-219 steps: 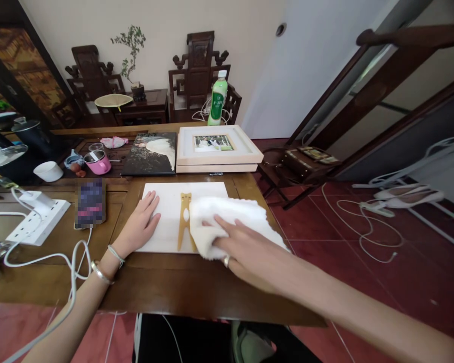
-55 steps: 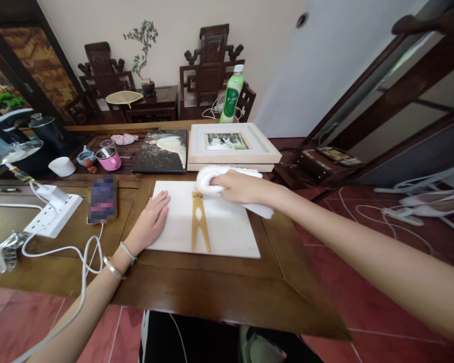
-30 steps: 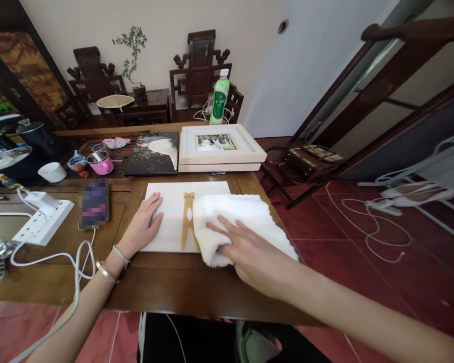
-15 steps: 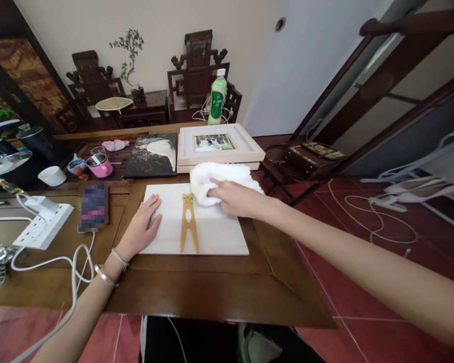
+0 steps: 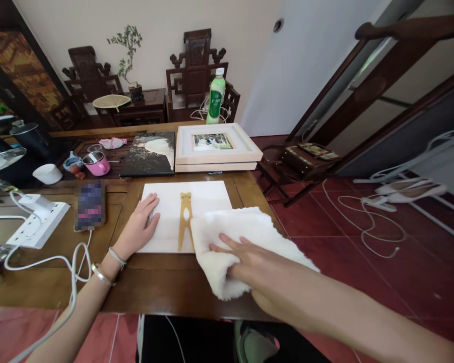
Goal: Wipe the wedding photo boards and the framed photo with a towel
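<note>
The left hand point(image 5: 145, 222) lies flat with fingers a little spread on the left side of the white board point(image 5: 162, 229), gripping nothing; firm, even pressure there should stop the board from sliding. The right hand point(image 5: 245, 264) has its grip on the white cloth point(image 5: 245, 224), fingers stretched over it and a fold bunched on the thumb side, thumb hidden. That cloth covers the board's right part, spills past the near edge onto the counter point(image 5: 154, 287) and seems to overhang the counter's right edge, so gathering its loose end under the palm would give better control. Light pressure seems wise beside the yellow animal-shaped figure point(image 5: 185, 200), whose right leg the cloth partly hides; I cannot tell whether it is fixed down. On the far side, the stacked frames point(image 5: 217, 167) and dark photo panel point(image 5: 132, 162) limit reach. To the left lie a phone point(image 5: 89, 206), a power strip point(image 5: 56, 217) and a looping white cable point(image 5: 74, 262), close to the left forearm.
</note>
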Action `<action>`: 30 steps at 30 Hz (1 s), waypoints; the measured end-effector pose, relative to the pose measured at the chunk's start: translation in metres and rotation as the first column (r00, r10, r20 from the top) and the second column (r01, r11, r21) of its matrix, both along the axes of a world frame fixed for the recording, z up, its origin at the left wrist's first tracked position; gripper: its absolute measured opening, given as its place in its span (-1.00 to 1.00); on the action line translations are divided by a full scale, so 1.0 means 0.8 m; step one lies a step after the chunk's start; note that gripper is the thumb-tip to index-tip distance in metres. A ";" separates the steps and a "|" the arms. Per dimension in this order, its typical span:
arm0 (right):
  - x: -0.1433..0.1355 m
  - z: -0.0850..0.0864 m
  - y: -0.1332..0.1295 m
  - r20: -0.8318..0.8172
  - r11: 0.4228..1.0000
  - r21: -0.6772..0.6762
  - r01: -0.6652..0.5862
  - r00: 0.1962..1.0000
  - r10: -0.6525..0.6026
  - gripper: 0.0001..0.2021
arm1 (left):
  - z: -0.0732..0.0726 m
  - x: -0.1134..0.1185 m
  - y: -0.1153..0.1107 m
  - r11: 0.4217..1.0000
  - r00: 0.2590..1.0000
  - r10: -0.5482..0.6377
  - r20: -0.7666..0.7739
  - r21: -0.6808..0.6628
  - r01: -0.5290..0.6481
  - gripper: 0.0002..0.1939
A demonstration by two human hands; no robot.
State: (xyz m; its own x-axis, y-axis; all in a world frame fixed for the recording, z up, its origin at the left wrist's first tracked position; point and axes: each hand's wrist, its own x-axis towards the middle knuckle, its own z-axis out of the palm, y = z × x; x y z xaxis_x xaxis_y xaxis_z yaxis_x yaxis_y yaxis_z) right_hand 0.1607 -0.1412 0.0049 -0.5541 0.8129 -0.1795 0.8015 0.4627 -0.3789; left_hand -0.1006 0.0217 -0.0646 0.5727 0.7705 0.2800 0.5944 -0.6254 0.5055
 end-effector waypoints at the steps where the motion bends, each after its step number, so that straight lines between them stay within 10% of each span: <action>1: 0.003 0.001 0.006 0.008 1.000 0.005 0.003 1.000 -0.003 -0.46 | 0.000 0.000 0.000 1.000 1.000 -0.001 0.000 0.000 0.001 -0.49; 15: 0.037 -0.022 0.161 0.083 0.964 0.223 0.144 0.983 -0.166 -0.48 | 0.001 0.000 0.001 1.000 1.000 0.001 -0.011 -0.006 -0.001 -0.48; 30: -0.015 -0.070 -0.035 0.006 0.906 0.422 0.005 1.000 -0.009 -0.83 | -0.002 -0.001 0.001 1.000 1.000 -0.003 -0.014 0.012 0.003 -0.49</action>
State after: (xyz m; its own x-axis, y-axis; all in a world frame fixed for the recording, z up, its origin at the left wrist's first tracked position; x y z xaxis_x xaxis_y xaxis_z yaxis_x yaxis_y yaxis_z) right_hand 0.1489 -0.1695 -0.0507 -0.5481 0.8174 0.1771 0.8074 0.5724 -0.1429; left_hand -0.1015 0.0227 -0.0666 0.5792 0.7653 0.2809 0.5993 -0.6333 0.4896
